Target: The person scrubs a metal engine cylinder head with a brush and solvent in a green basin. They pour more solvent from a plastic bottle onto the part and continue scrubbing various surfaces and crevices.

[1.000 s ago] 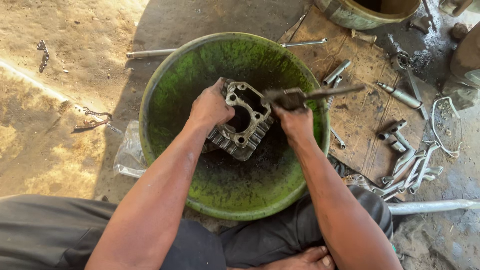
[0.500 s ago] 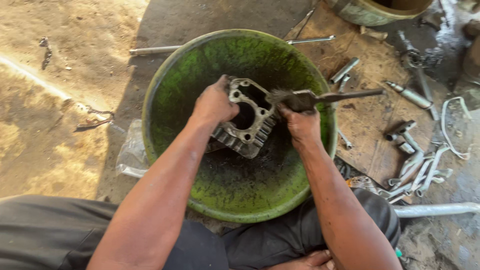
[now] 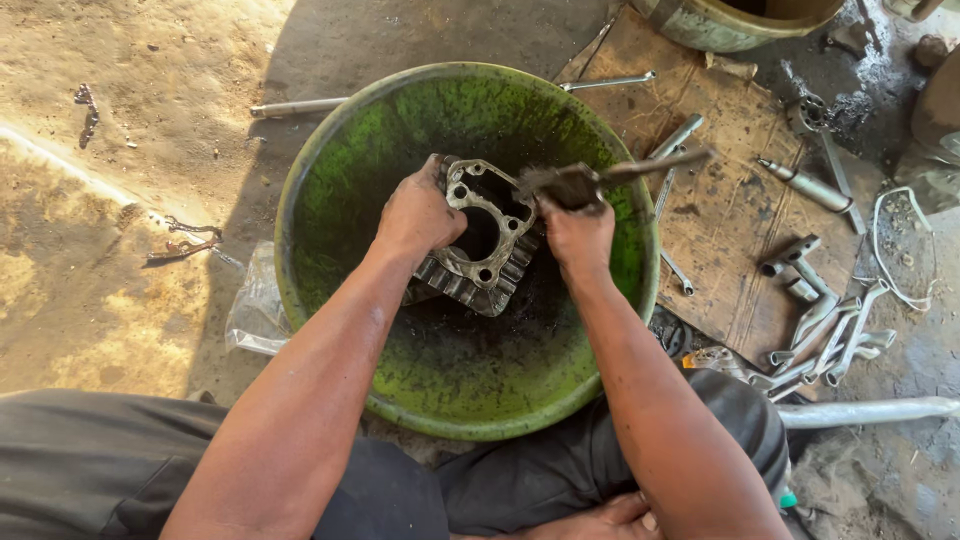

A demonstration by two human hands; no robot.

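A large green basin [image 3: 340,200] sits on the ground in front of me, dark liquid pooled at its bottom. My left hand [image 3: 418,215] grips a finned grey metal engine cylinder block [image 3: 480,260], tilted inside the basin with its bore facing up. My right hand [image 3: 575,235] is closed on a dirty brush [image 3: 565,183] whose long handle points right over the rim. The brush head rests against the block's top edge.
A brown board [image 3: 730,200] to the right carries wrenches [image 3: 675,270], a spark plug socket and several metal parts [image 3: 820,330]. A metal rod [image 3: 300,105] lies beyond the basin. A second tub [image 3: 720,25] stands at the top right. A pale pipe [image 3: 870,410] lies at lower right.
The brush has shifted slightly along the block's top edge while my left hand keeps holding the block. The view has shifted a little.
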